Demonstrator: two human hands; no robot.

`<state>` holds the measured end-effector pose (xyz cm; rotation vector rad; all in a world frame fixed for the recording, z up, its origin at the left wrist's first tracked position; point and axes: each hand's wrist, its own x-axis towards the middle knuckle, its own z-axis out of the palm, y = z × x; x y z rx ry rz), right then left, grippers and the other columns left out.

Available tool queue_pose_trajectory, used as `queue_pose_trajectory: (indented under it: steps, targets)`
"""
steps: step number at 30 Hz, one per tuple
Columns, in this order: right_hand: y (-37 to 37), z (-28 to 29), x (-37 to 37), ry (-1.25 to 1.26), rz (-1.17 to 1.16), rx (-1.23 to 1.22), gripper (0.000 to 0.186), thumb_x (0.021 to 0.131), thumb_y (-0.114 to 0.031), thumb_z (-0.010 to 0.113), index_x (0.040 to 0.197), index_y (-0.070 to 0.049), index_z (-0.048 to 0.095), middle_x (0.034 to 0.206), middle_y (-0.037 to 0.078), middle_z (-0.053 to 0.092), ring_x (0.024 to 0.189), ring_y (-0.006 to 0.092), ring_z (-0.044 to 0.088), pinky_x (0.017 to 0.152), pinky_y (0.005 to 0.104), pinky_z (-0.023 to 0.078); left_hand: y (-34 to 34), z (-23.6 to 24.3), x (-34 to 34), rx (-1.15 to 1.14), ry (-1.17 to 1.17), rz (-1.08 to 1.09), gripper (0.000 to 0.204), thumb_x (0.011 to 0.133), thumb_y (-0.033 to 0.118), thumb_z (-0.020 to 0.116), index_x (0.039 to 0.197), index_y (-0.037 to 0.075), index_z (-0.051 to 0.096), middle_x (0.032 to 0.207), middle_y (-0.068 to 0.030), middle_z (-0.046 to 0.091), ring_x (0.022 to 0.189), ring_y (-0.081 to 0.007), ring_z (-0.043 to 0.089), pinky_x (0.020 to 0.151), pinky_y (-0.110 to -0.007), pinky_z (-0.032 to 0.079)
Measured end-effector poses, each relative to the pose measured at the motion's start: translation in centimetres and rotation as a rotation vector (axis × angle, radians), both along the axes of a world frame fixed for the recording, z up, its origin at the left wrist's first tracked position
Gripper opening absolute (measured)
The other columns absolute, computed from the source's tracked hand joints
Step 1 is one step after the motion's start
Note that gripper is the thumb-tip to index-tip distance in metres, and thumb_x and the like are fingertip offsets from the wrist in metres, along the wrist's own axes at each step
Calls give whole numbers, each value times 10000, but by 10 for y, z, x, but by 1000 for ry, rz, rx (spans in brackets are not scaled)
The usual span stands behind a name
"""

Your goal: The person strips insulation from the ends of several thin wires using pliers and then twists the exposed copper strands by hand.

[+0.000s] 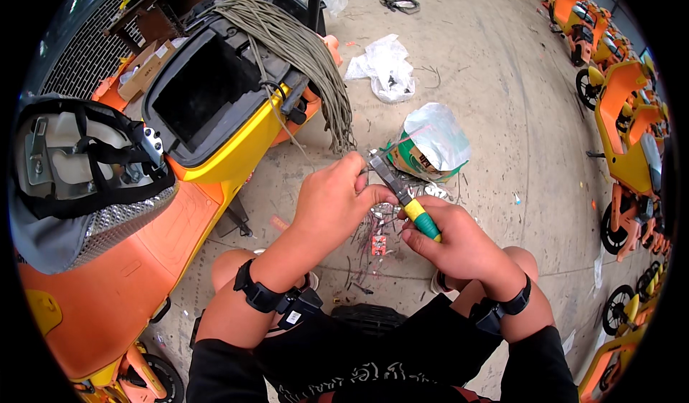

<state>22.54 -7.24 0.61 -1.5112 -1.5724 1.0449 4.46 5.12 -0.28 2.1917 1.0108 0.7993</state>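
In front of me, at mid-height over the floor, my right hand [456, 236] is closed round the yellow and green handles of a pair of pliers [410, 205]. The metal jaws point up and left, towards my left hand [331, 196]. Its thumb and fingers are bent into a pinch right beside the jaws; what sits between them is too small or hidden to name. Below both hands, wire scraps [369, 223] and a small orange-red piece [379, 244] lie scattered on the concrete floor.
Just beyond the pliers stands a green container [413, 157] with silvery sheeting. On my left, an orange and yellow scooter [136, 223] carries an open black box [154, 109], coiled cable [287, 44] and a grey padded bag [93, 216]. Plastic bags [387, 69] lie ahead; more scooters [621, 116] line the right.
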Motion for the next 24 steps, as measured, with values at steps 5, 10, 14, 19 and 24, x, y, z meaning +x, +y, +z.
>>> queue_pose_trajectory:
  steps: [5,10,14,19,24]
  targets:
    - [-1,-2,2,-18,7,22,223,913,-119,697,1047,48,634,1002,179,639,864,352,643,786,391,516,0,3,-1,0,45,-30,495,716,321,893,762,41,487,609,-87,560,552,-315,589,518,-418,448]
    - [-2,2,1,-27,5,39,186,917,-124,696,1002,36,655,965,171,641,843,342,645,772,393,514,-1,6,-1,-25,55,-39,491,713,311,893,747,41,484,605,-90,558,553,-317,588,518,-417,446]
    - [-1,5,-1,-47,-17,28,153,919,-134,696,920,18,678,901,154,647,812,335,645,759,394,513,-3,5,1,-9,-31,-21,536,681,175,926,686,31,409,564,-102,475,503,-231,403,480,-354,388]
    - [-2,10,-5,-15,-47,12,154,919,-143,695,878,6,690,893,154,655,806,335,644,761,394,515,-5,9,-1,-29,-45,-6,466,705,195,885,648,39,450,526,-105,492,487,-290,496,485,-387,415]
    - [-5,6,-8,-40,-67,48,173,919,-154,696,914,19,692,932,164,669,811,347,653,761,402,524,-8,5,-1,-25,-71,9,431,728,204,864,642,42,474,515,-109,499,471,-314,529,477,-396,426]
